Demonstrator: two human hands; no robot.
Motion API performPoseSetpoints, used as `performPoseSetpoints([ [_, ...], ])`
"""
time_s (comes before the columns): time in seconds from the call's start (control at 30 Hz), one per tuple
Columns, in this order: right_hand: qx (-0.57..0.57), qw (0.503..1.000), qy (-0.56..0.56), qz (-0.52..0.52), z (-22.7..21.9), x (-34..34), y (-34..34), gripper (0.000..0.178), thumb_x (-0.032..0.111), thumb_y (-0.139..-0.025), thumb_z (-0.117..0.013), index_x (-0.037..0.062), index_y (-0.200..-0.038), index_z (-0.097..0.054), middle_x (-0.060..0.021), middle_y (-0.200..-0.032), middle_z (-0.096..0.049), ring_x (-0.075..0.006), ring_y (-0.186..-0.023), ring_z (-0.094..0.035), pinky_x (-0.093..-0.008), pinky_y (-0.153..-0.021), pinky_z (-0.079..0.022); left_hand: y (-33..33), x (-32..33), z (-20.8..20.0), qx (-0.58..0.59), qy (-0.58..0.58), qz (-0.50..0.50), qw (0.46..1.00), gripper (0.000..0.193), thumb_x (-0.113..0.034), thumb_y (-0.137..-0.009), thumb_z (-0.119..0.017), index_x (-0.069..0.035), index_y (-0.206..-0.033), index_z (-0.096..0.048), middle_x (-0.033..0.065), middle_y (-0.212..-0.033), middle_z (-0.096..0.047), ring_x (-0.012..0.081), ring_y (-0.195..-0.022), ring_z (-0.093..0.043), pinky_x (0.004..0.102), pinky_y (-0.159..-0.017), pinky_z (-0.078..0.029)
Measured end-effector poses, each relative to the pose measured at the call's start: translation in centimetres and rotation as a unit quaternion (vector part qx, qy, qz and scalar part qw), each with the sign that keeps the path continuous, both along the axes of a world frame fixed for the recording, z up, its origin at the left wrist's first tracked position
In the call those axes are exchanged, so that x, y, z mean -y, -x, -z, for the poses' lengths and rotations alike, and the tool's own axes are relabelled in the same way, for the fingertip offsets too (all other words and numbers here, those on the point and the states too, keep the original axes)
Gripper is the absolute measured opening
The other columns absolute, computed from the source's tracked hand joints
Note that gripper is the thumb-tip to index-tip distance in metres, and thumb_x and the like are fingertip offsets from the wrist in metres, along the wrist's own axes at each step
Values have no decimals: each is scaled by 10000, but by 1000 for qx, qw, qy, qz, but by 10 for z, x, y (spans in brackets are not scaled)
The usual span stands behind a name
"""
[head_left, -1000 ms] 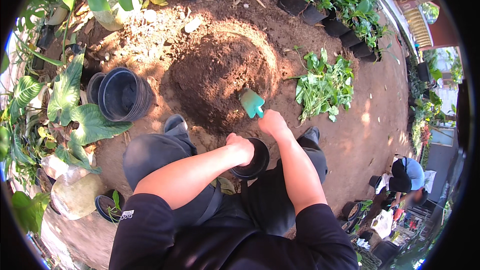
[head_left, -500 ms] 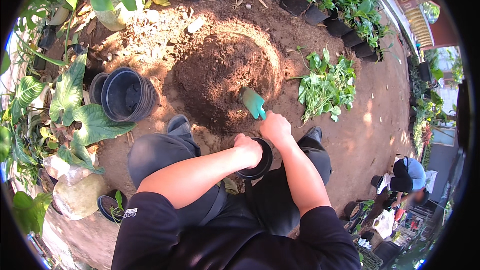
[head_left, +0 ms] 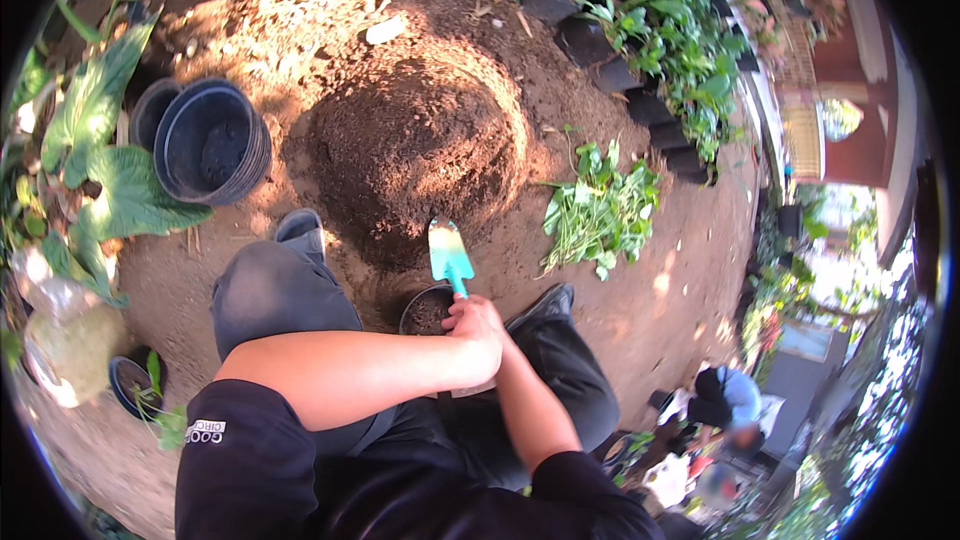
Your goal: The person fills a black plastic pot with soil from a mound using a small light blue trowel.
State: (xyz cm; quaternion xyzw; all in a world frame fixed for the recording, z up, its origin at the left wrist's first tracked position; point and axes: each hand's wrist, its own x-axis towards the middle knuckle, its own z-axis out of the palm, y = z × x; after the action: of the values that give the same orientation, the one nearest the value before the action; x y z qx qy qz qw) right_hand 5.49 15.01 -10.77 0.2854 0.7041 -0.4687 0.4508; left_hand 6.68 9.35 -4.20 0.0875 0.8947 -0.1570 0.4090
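- While the person crouches over the ground, the right hand [head_left: 478, 318] is closed around the handle of a small turquoise metal trowel [head_left: 449, 253], its blade pointing up at the foot of a round mound of dark brown soil [head_left: 415, 155].
- Left hand [head_left: 487, 352] lies across, just beside the right; its grip cannot be told.
- Small black plastic pot [head_left: 425, 312] holding soil sits just under the trowel, between the knees.
- Stacked black plastic pots [head_left: 210, 140] stand well to the left.
- Heap of cut green leafy plants [head_left: 597, 210] lies right of the mound.
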Motion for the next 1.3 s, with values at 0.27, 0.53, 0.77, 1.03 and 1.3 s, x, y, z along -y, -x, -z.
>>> performPoseSetpoints([
  [0.27,-42,995,-86,33,-30,60,-6,308,339,-864,-516,36,-820,-537,-96,-646,-577,-204,-502,-553,-319,-431,-414,-2,-6,24,73,34,29,996,221,-161,-759,-575,-31,-936,-603,69,-738,-614,231,-599,-587,424,-602,-424],
  [0.53,-121,992,-45,0,58,61,37,297,299,-876,-483,38,-737,-508,-30,-520,-475,-131,-348,-423,-280,-311,-299,12,45,-38,56,-245,146,957,210,-151,-753,-576,-3,-891,-635,130,-787,-643,306,-658,-607,483,-678,-414],
  [0.77,-154,978,-120,-79,87,64,40,296,293,-876,-483,21,-759,-495,-62,-522,-488,-160,-340,-439,-298,-317,-323,22,69,-53,22,-204,151,967,254,-155,-762,-543,17,-932,-620,142,-836,-638,314,-715,-603,480,-725,-397],
  [1.03,-137,938,-290,-135,113,55,55,429,440,-830,-492,20,-778,-563,-146,-598,-575,-253,-529,-585,-356,-529,-451,30,82,-56,-30,-284,104,953,266,-168,-769,-511,-10,-946,-630,150,-860,-631,329,-727,-586,483,-706,-389],
  [1.3,-143,937,-293,-121,50,49,30,478,500,-796,-514,31,-814,-603,-209,-753,-612,-327,-749,-611,-388,-681,-465,32,64,-16,-106,-178,89,974,217,-131,-756,-549,-51,-930,-650,152,-983,-609,320,-834,-569,503,-715,-390],
])
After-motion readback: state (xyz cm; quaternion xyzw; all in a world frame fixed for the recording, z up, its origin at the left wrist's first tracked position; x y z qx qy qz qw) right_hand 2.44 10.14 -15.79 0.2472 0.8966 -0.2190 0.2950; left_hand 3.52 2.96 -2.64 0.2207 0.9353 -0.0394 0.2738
